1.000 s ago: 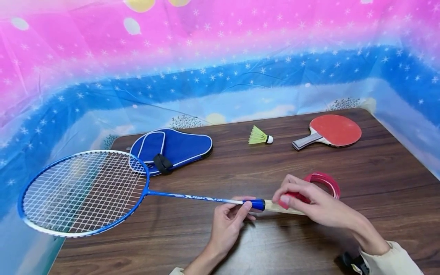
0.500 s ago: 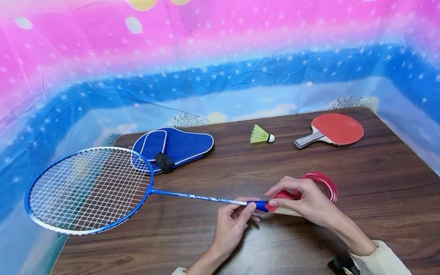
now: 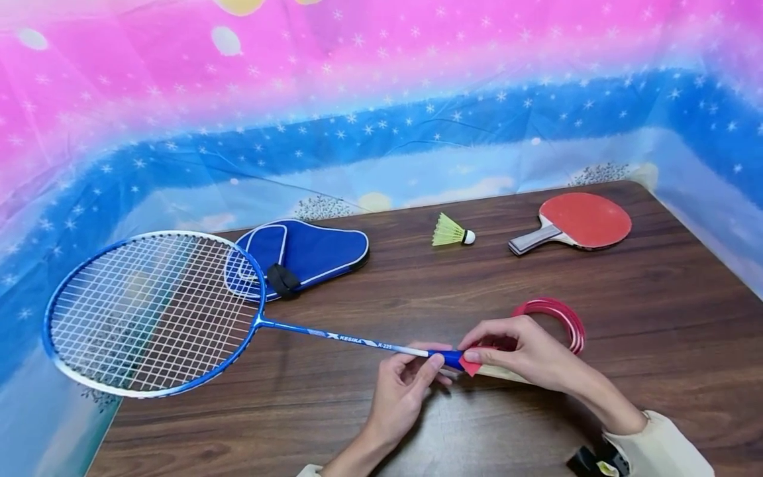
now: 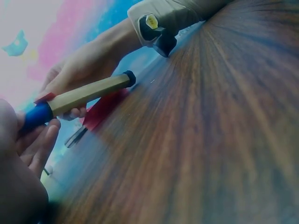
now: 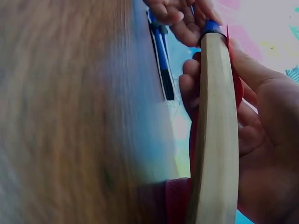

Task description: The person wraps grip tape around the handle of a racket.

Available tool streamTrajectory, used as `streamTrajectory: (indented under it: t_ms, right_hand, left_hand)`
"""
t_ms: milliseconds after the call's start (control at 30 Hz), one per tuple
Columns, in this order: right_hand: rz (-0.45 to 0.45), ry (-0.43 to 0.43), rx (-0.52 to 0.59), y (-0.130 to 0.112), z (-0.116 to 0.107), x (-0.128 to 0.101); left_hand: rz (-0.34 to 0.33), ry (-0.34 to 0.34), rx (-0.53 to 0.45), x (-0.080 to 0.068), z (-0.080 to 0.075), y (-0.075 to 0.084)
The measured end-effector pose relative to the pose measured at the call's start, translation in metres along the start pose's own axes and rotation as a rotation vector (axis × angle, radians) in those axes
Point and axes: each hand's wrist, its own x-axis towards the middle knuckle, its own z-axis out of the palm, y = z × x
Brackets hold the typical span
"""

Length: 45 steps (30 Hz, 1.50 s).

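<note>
Taking the blue collar (image 3: 444, 358) as the middle of the dial, with twelve towards the pink and blue cloth (image 3: 387, 86), I see the badminton racket (image 3: 277, 324) running off to nine o'clock, its strung head (image 3: 156, 315) reaching past the left edge of the wooden table (image 3: 632, 311). At ten lies a blue case (image 3: 328, 244) with a black strap (image 3: 283, 280), partly seen through the strings. The left hand (image 3: 402, 391) sits at eight, thumb and fingers clamped on the collar, near the shaft. Up at twelve a yellow shuttlecock (image 3: 452, 232) rests on its side. At three, the right hand (image 3: 533, 351) has thumb and fingers pinched on a red strip (image 3: 471, 367), its tip laid on the pale wooden handle (image 4: 86, 95) right at the collar's wide end; from the left wrist, that handle shows a black cap (image 4: 129, 78) at its far end. Behind this hand, between two and three, stands a red loop (image 3: 575, 324); the hand hides whether strip and loop join. Between one and two lies a table-tennis bat (image 3: 587, 222), red face up, grip pointing to eight. Just before four comes a pale sleeve (image 3: 658, 447).
</note>
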Motion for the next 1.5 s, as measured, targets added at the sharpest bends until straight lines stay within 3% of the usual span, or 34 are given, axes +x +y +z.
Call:
streamTrajectory:
  t_ms: [233, 433, 533, 667, 833, 933, 1100, 1333, 1500]
  right_hand:
    - [-0.002, 0.045, 0.039, -0.001, 0.007, 0.001]
    - [-0.024, 0.054, 0.081, -0.003, 0.011, 0.0]
    - [-0.017, 0.055, 0.077, -0.003, 0.012, 0.0]
    - [0.042, 0.052, 0.023, -0.003, 0.011, -0.002]
    - [0.082, 0.083, -0.144, 0.0, 0.009, -0.003]
    - [0.074, 0.096, -0.149, 0.0, 0.007, -0.003]
    - [0.063, 0.094, -0.045, -0.004, 0.003, -0.004]
    - [0.087, 0.171, -0.031, -0.006, 0.005, -0.004]
    - [0.103, 0.178, -0.012, -0.007, 0.008, -0.004]
  left_hand:
    - [0.003, -0.014, -0.079, -0.001, 0.003, 0.0]
    - [-0.058, 0.063, -0.14, -0.004, 0.01, -0.002]
    - [-0.058, 0.087, -0.119, -0.004, 0.011, -0.002]
    - [-0.079, 0.103, -0.08, -0.005, 0.012, -0.001]
    - [-0.136, 0.113, -0.06, -0.005, 0.013, 0.0]
    - [-0.131, 0.125, -0.044, -0.004, 0.013, 0.0]
    - [-0.122, 0.143, -0.026, -0.004, 0.014, 0.0]
    - [-0.085, 0.107, -0.023, -0.004, 0.015, 0.0]
    - [-0.075, 0.094, -0.013, -0.004, 0.015, 0.001]
